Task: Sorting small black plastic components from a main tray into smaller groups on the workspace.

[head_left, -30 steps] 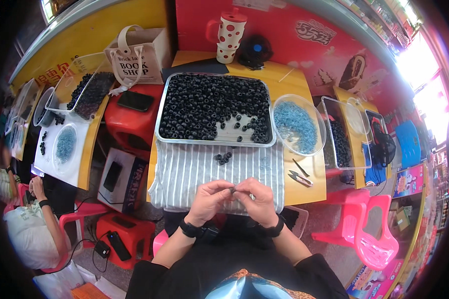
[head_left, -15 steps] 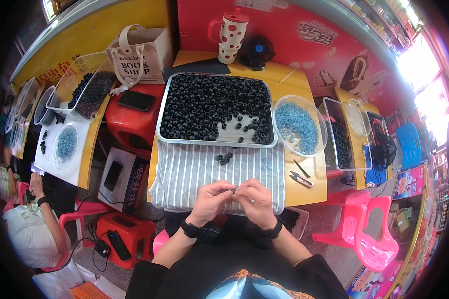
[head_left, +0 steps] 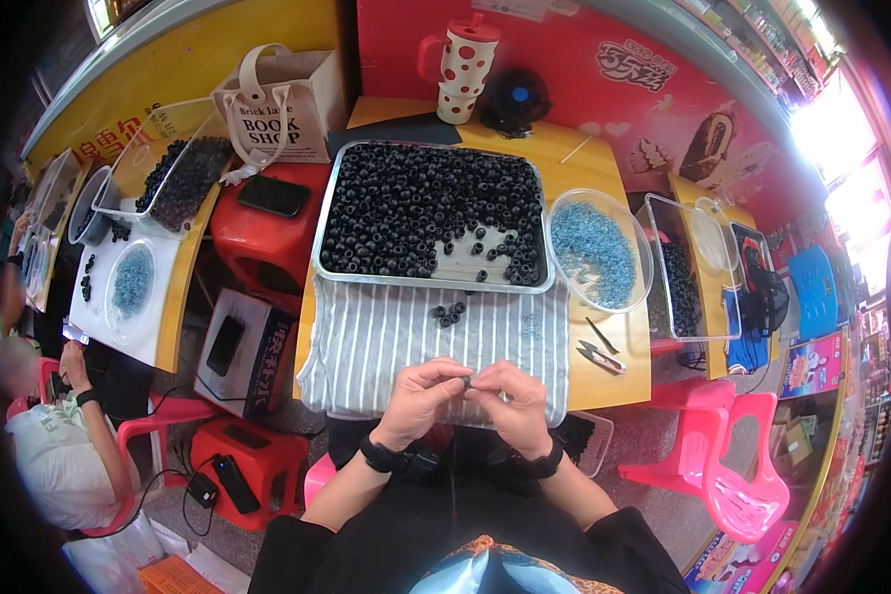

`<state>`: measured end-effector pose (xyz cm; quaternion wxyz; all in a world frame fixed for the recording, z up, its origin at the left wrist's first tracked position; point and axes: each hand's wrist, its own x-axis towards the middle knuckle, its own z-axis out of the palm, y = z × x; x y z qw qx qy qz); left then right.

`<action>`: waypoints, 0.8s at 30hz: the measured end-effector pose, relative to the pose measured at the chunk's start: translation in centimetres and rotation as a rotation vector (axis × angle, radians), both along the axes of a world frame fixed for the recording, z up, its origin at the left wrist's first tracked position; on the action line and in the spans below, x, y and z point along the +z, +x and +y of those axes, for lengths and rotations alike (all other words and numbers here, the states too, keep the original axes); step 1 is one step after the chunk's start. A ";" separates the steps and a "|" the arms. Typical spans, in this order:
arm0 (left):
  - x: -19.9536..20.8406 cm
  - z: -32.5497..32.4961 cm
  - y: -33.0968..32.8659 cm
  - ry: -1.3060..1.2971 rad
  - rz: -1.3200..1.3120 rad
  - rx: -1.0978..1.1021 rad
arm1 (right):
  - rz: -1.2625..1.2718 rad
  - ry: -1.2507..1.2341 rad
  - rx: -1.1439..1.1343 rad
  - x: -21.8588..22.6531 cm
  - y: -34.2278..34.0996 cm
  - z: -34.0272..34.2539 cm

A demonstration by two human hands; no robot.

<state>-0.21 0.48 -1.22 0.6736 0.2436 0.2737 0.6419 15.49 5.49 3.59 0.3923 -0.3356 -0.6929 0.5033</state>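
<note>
Over the near edge of the striped cloth [head_left: 366,342], my left hand [head_left: 421,398] and my right hand [head_left: 510,398] meet, fingertips pinched together. Between them shows a small dark piece [head_left: 466,382], too small to tell its kind; both hands appear to grip it. Beyond the cloth lies a metal tray [head_left: 431,285] holding many black ring-shaped beads [head_left: 396,213], with a bare patch at its near right. Several loose black beads [head_left: 449,315] rest on the cloth ahead of my fingers. To the tray's right stands a clear round tub [head_left: 646,282] of small light-blue beads [head_left: 596,247].
Thread snips [head_left: 601,358] and dark tweezers [head_left: 602,335] lie at the table's right. A polka-dot tumbler [head_left: 465,69] and a black fan [head_left: 513,102] stand behind the tray. A phone [head_left: 273,196] sits on a red stool at left. Another person [head_left: 64,445] works at the far left.
My hands stay together at the cloth's near edge, with a slight shift of the fingers around the small dark piece. The whole view has moved a few pixels.
</note>
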 end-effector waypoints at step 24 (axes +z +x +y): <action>0.2 -0.2 -1.0 -0.007 -0.057 -0.151 | -0.015 -0.192 0.433 -0.1 0.9 2.2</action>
